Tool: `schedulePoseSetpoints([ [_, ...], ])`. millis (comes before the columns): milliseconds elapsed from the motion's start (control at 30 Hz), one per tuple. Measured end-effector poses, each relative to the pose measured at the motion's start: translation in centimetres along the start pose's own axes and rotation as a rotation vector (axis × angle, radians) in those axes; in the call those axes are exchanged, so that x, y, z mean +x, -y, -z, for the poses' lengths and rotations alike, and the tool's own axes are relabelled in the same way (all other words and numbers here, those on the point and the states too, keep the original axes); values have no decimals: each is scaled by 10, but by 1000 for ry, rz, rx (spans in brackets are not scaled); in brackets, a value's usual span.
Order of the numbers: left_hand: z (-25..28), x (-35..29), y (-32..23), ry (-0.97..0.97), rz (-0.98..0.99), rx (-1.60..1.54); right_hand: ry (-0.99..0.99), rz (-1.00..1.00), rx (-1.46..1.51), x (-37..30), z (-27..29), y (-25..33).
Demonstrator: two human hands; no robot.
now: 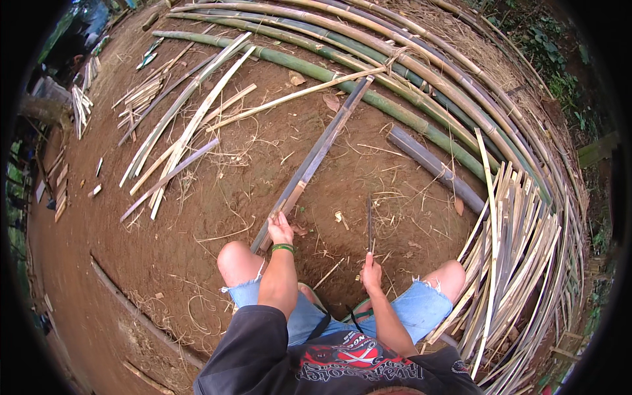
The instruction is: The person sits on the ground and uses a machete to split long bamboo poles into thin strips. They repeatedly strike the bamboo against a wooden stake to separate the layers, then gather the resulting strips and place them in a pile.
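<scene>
Two long split bamboo pieces, dark-skinned and lying side by side, run from near my left knee up to the pile of poles. My left hand, a green band at its wrist, closes around the right-hand piece near its lower end. In my right hand is a long, thin, dark-bladed knife, gripped by the handle between my knees. Its blade points away from me and touches no bamboo. The fingers under the handle are partly hidden.
Long green bamboo poles lie across the far side. A thick dark bamboo length rests right of centre. Many thin split strips are heaped beside my right knee. Pale strips lie at left, with shavings scattered over the soil.
</scene>
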State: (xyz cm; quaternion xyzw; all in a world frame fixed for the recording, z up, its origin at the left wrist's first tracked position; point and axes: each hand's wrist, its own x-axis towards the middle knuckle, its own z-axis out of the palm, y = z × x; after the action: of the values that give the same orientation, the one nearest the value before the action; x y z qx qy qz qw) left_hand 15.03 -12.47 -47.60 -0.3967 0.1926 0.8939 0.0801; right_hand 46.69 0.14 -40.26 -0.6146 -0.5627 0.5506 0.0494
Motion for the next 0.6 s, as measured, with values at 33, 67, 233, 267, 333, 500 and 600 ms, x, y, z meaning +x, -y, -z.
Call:
schedulePoseSetpoints([
  [33,-1,1,1,5,-4,9,-3,-6,0,1,1,-2],
  [67,0,5,-3,9,-18,8,6,-11,-4,-4,0,6],
  [233,-7,12,-3,45,-1,-11,-22,-5,-13,-12,-3,14],
  [267,-9,11,-2,65,3,-19,-26,-6,-12,-12,-3,14],
  [333,-13,10,3,56,13,12,-27,-10,2,-12,-2,12],
  [500,-20,19,16,72,85,42,-31,-29,-86,-2,2,1],
  [600,-23,25,23,84,137,105,-21,-69,-86,-2,5,4],
])
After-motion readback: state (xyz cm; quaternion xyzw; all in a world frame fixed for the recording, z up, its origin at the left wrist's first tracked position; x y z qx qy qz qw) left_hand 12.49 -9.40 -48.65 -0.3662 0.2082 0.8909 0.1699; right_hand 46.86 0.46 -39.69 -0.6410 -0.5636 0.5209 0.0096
